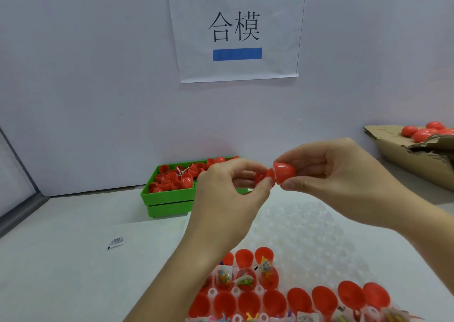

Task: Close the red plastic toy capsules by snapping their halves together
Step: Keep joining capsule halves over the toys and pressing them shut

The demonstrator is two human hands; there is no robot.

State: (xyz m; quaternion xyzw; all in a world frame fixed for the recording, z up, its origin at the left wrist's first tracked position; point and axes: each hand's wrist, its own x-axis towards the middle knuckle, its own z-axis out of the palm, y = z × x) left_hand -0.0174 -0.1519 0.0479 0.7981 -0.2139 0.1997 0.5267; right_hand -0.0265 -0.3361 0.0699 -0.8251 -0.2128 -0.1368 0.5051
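Observation:
My right hand (344, 174) pinches a red capsule half (285, 171) between thumb and fingers, held up over the table. My left hand (228, 189) grips another red capsule half (264, 178), mostly hidden behind its fingers, and the two pieces meet between the hands. Below, a clear blister tray (307, 228) holds several open red capsule halves (245, 302), some with small bagged toys (224, 276) inside. A green bin (167, 196) at the back holds several loose red halves (172, 178).
A cardboard box (415, 159) at the far right holds several closed red capsules (425, 131). A small white packet (116, 242) lies on the white table to the left. A paper sign (235, 31) hangs on the wall behind.

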